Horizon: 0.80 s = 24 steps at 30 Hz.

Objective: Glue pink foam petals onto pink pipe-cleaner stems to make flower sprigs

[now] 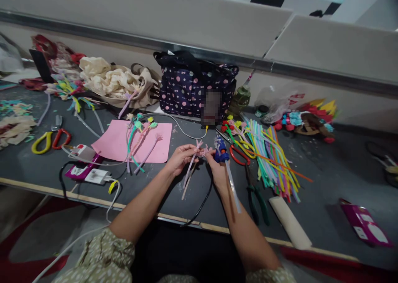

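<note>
Head view. Work in hand looks like gluing: a pale pink pipe-cleaner piece (193, 160) is held at table centre, just near of the polka-dot bag (195, 88). Left hand (181, 158) has its fingers pinched together on the upper end of that piece, stems trailing down toward the near edge. Right hand (217, 167) is wrapped around a blue glue gun (221, 150), fingers closed on its body, a clear glue stick (233, 187) running back along the forearm. The nozzle points left at the pink tip; whether they touch, cannot tell.

Judgement: next move calls for a steady nozzle on the join and a firm pinch, fingers kept off hot glue.

Pose: both forearms come up from the near edge and converge, wrists low over the dark table (326, 179), left palm turned inward.

Around: pink sheet (118, 144) with finished stems to the left, a sheaf of coloured pipe cleaners (273, 158) to the right, red-handled scissors (238, 156) just beside the right hand.
</note>
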Motion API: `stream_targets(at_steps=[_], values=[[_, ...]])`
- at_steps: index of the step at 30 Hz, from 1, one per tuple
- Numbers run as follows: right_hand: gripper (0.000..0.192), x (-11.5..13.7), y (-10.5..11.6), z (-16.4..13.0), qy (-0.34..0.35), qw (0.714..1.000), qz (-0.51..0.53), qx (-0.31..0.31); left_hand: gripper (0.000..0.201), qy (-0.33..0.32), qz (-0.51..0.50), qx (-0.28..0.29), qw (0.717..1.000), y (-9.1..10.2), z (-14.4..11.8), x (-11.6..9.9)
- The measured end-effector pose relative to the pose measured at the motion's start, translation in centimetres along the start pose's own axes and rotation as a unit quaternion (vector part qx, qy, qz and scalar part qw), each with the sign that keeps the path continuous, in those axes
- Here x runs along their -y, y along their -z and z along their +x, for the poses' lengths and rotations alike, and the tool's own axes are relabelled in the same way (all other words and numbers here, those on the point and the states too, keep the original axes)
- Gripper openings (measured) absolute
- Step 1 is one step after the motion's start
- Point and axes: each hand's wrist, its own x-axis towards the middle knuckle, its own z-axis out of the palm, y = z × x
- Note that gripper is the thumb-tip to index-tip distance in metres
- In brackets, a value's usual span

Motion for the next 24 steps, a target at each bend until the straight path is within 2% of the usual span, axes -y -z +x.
stream_targets(at_steps=[6,18,24], values=[[0.027,-0.7,0.0,-0.1,0.004,1.0,0.016,0.004,0.024,-0.001,0.007,0.033,0.999,0.1,0.2,0.5],[0.033,-1.4,0.2,0.1,0.026,0.999,0.019,0.013,0.028,0.011,0.03,0.027,0.999,-0.1,-0.1,0.1],[0.024,-1.7,0.2,0.1,0.053,0.998,0.011,0.027,0.028,0.021,0.031,0.03,0.999,-0.3,-0.3,0.1]])
